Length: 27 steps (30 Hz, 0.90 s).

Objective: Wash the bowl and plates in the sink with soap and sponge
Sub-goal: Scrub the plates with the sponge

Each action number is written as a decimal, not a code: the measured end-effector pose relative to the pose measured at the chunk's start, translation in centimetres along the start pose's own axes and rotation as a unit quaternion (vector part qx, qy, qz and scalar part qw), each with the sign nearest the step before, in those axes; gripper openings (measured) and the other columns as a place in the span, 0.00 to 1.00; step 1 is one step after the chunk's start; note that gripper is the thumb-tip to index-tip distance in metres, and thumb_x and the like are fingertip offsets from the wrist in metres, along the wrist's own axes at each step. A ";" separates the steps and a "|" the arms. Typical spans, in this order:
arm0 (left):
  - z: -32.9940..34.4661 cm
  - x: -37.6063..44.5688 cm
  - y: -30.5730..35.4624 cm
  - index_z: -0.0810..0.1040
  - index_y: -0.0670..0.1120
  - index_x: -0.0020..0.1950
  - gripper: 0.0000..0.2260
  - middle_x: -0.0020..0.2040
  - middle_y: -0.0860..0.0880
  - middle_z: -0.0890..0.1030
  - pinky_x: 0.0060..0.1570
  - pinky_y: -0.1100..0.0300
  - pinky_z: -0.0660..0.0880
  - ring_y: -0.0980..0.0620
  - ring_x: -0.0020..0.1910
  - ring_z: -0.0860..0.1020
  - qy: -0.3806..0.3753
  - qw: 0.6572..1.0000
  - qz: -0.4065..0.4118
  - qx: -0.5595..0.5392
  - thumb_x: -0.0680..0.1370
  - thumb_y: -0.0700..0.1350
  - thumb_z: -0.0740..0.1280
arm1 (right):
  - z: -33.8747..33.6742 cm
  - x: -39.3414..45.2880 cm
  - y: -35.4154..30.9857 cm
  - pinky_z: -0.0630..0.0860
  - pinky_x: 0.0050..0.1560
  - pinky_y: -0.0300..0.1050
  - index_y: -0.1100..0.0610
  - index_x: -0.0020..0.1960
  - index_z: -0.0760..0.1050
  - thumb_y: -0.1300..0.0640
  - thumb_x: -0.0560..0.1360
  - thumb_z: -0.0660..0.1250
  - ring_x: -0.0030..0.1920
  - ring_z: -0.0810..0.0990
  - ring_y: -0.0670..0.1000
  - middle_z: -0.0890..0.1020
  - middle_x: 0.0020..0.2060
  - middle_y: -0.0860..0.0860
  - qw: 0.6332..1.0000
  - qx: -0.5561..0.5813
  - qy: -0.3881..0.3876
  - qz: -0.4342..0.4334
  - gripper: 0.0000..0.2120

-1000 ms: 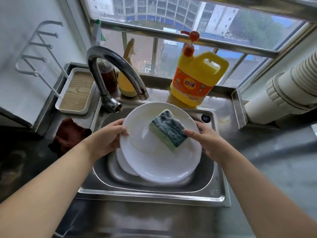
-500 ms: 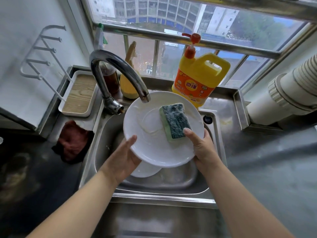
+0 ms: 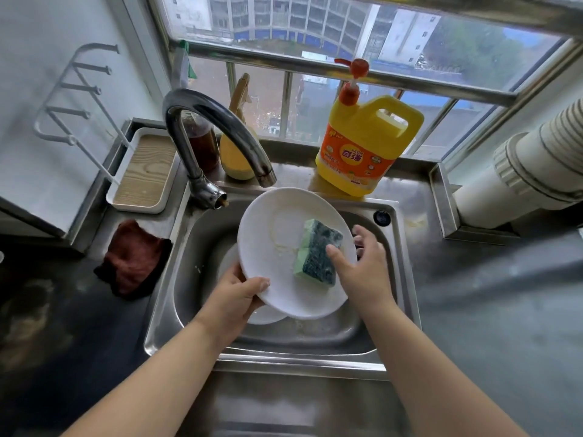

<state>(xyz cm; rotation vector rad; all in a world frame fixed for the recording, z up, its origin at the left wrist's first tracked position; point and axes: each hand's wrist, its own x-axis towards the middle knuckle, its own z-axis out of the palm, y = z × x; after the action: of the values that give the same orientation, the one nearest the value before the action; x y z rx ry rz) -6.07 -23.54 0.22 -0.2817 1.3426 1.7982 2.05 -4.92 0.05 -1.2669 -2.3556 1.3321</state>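
Your left hand (image 3: pixel 235 299) grips the white plate (image 3: pixel 277 247) by its rim at 7 o'clock, thumb over the edge, holding it tilted above the sink (image 3: pixel 195 247). Your right hand (image 3: pixel 362 269) pinches the green sponge (image 3: pixel 318 250) against the plate's face at 3 o'clock, thumb on the scouring side. A second plate (image 3: pixel 268 315) lies in the basin beneath. The tap (image 3: pixel 220 130) spout hangs at the plate's 12 o'clock. The yellow soap jug (image 3: pixel 366 146) stands on the worktop behind the sink, at 1 o'clock.
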 end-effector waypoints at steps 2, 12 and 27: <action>0.1 -0.1 -0.4 0.74 0.48 0.56 0.18 0.49 0.45 0.83 0.41 0.57 0.81 0.45 0.49 0.81 -0.019 1.000 0.002 -0.006 0.76 0.28 0.61 | 0.9 0.0 -1.0 0.68 0.67 0.58 0.50 0.74 0.58 0.39 0.70 0.70 0.67 0.65 0.55 0.64 0.66 0.53 0.997 -0.052 -0.057 0.002 0.38; -1.0 0.6 0.6 0.70 0.50 0.67 0.31 0.54 0.43 0.82 0.38 0.54 0.81 0.44 0.48 0.83 -0.076 0.996 0.036 -0.028 0.65 0.33 0.67 | 1.3 -3.6 -2.0 0.55 0.68 0.34 0.46 0.70 0.70 0.59 0.71 0.69 0.68 0.62 0.51 0.66 0.71 0.49 0.936 -0.137 -0.225 -0.233 0.28; -1.1 -0.4 0.2 0.73 0.54 0.62 0.30 0.48 0.48 0.84 0.45 0.51 0.82 0.43 0.50 0.81 -0.112 0.994 0.012 0.011 0.64 0.33 0.66 | -0.5 3.9 -2.2 0.61 0.72 0.57 0.50 0.70 0.71 0.58 0.76 0.67 0.70 0.63 0.58 0.67 0.71 0.55 0.928 -0.277 -0.027 -0.248 0.23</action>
<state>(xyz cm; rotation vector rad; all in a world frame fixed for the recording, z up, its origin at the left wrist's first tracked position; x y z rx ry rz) -6.30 -24.69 0.20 -0.0504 1.2109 1.7755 -1.44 -2.29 1.04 -0.6316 -2.9348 0.5729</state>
